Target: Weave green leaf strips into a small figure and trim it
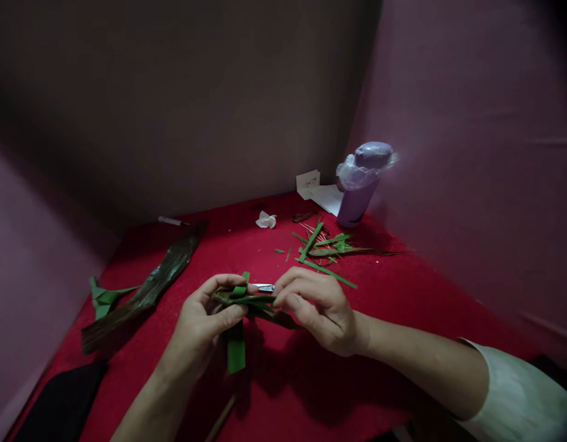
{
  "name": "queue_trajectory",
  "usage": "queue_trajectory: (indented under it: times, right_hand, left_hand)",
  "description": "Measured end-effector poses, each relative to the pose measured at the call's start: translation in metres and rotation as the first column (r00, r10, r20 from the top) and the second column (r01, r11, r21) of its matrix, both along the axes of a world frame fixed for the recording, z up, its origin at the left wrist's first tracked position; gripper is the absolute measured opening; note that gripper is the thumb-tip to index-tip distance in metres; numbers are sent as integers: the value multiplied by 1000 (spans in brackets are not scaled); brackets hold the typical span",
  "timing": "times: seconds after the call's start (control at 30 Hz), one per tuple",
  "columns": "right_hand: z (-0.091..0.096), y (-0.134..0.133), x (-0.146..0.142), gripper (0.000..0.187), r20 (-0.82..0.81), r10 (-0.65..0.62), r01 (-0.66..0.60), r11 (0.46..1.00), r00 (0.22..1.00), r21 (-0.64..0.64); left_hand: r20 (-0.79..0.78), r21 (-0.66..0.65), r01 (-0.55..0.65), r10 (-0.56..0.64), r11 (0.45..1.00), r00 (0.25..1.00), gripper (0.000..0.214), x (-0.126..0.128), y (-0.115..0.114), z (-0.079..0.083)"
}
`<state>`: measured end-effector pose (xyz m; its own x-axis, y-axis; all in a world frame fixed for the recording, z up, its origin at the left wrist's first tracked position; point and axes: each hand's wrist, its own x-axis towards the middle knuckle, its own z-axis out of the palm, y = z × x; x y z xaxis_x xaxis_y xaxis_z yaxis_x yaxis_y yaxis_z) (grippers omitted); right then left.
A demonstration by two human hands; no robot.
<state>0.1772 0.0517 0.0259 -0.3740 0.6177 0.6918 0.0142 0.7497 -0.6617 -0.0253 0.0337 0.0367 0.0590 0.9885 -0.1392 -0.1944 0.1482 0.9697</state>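
Note:
My left hand (203,316) is closed around a folded bundle of leaves, with its thumb pressed on top. A green leaf strip (236,350) hangs down from that bundle, and a brown dried leaf (283,319) runs through it to the right. My right hand (318,307) pinches the right part of the leaf bundle between bent fingers and thumb. Between the two hands shows a small shiny metal tool (264,287); I cannot tell whether the right fingers touch it or it lies behind them.
Green leaf scraps (313,242) lie on the red cloth (274,387). A purple bin (356,199) with a plastic liner stands at the back right, near white papers (327,197). A crumpled tissue (266,220), a long dark leaf (150,288) and a black object (60,402) lie around.

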Motion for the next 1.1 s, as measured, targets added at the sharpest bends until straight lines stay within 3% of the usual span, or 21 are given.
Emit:
queue_trajectory:
  times: [0.13,0.2,0.4,0.57,0.73,0.93,1.1]
  right_hand:
    - [0,0,-2,2,-69,45,-55,988,997,-147]
    - [1,0,-1,8,-93,97,-114,971,991,-212]
    - [8,6,3,17,-1,138,-138,987,990,-84]
    - [5,7,2,12,-55,159,-168,951,986,-260]
    - [-1,8,0,12,-127,151,-190,895,980,-403]
    - [-2,9,-1,14,-183,161,-226,875,970,-428]
    - [-3,10,-1,6,-189,173,-238,881,967,-409]
  left_hand:
    - [-22,52,31,-30,998,999,32,-2,-2,1]
    - [-26,74,46,-45,996,999,31,-3,-3,1]
    - [-64,178,48,-37,983,997,31,-5,-5,0]
    - [-30,110,127,-124,986,992,31,-5,-3,0]
    - [-34,77,78,-76,994,997,31,-2,-6,4]
    - [-66,83,27,-21,996,998,32,0,-6,6]
    - [-72,106,56,-49,993,996,31,-3,-5,4]
